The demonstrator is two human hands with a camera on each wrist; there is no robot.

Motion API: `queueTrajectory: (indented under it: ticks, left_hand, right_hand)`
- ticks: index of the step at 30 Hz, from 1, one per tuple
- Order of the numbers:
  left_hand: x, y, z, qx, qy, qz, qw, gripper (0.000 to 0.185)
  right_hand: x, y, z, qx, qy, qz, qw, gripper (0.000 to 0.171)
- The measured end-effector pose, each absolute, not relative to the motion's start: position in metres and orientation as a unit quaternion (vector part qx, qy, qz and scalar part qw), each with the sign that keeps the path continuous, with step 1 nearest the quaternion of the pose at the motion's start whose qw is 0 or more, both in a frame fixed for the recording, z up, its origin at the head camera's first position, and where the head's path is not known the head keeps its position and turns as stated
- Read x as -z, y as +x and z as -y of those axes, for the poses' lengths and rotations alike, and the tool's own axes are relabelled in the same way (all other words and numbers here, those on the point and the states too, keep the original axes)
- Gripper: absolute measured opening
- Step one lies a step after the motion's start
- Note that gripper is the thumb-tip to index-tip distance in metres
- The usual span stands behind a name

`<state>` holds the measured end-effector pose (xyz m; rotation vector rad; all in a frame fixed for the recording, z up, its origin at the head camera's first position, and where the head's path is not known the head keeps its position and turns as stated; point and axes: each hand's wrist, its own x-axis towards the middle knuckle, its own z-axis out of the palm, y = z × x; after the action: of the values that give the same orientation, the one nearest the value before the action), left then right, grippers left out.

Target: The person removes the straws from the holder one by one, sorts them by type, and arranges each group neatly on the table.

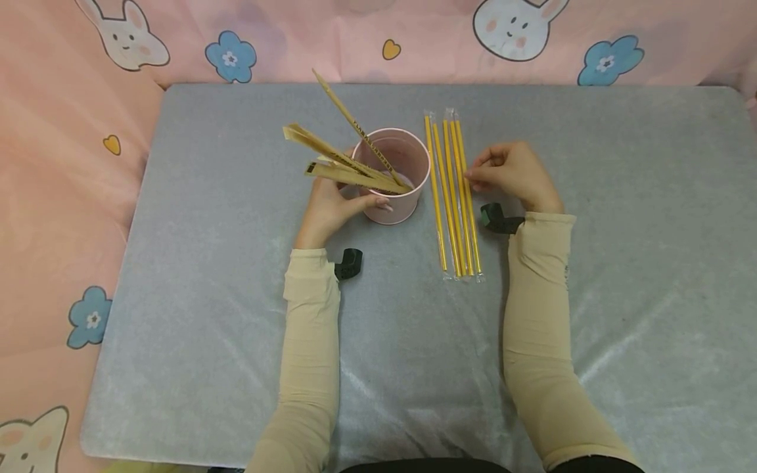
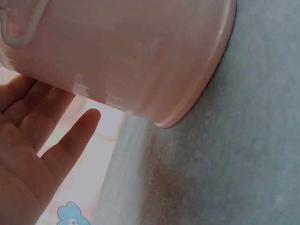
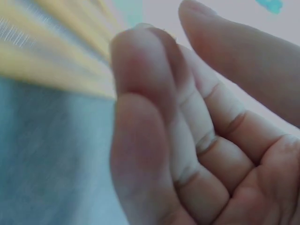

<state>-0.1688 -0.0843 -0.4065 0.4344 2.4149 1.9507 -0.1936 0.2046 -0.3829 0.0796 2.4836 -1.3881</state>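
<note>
Bracing the pink cup (image 1: 395,176) with our left hand (image 1: 328,209), we hold it near the middle of the grey surface (image 1: 236,315), the thumb curled along its near wall at about 6 o'clock and the fingers set against its 9 o'clock side. In the left wrist view the fingers (image 2: 28,112) lie nearly straight beside the cup wall, so the hold looks light rather than clamped. Several paper-wrapped sticks (image 1: 340,161) stand in the cup and lean out well past the rim toward 10 o'clock.

Our right hand (image 1: 513,174) rests at 3 o'clock of the cup, fingers curled, fingertips touching the outermost of the yellow straws (image 1: 454,197). These lie side by side in clear sleeves just beside the cup. Whether the fingertips already pinch one, we cannot tell; the right wrist view is blurred.

Risks as we judge them:
- The leaning sticks load the cup toward 10 o'clock. A nudge on the rim may tip it, since the left hand's hold is light.
- The sleeves look slick, and the straws lie touching. A shallow pinch may drag two together or let one slip.
- A straw carried low toward 9 o'clock may strike the rim or the leaning sticks.
</note>
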Motion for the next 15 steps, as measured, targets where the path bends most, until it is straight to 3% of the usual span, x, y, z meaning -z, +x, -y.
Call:
queueTrajectory:
  ticks: [11,15]
  left_hand:
    - [0.407,-0.170,0.084,-0.634,0.139,-0.761,0.015,0.050]
    - [0.406,-0.169,0.084,-0.629,0.136,-0.765,0.013,0.064]
  right_hand:
    - [0.352,-0.181,-0.185,0.557,-0.048,-0.827,0.061,0.013]
    - [0.341,-0.175,-0.168,0.557,-0.085,-0.825,0.045,0.014]
